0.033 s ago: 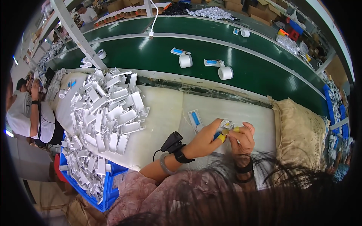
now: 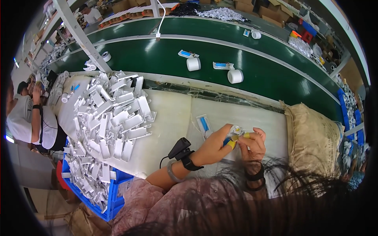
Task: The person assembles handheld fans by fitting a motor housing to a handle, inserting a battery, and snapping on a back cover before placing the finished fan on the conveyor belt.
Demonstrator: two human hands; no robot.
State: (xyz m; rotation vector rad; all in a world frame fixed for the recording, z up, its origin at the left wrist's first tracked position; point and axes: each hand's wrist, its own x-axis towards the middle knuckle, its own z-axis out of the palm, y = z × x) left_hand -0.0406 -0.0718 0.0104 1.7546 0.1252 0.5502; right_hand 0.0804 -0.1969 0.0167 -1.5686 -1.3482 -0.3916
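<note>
My left hand is closed round a small white plastic housing that shows a bit of blue beside the fingers. My right hand meets it from the other side, thumb and forefinger pinched at the housing's near edge. Yellow wraps cover a fingertip or thumb on each hand. What exactly the right fingertips grip is partly hidden. Just beyond my left hand, a second white housing with a blue cylinder lies on the pale worktop.
White plastic housings are heaped at the left, above a blue bin full of more. A brown sack stands at the right. Beyond runs a green conveyor carrying white round parts. Another person is at the far left.
</note>
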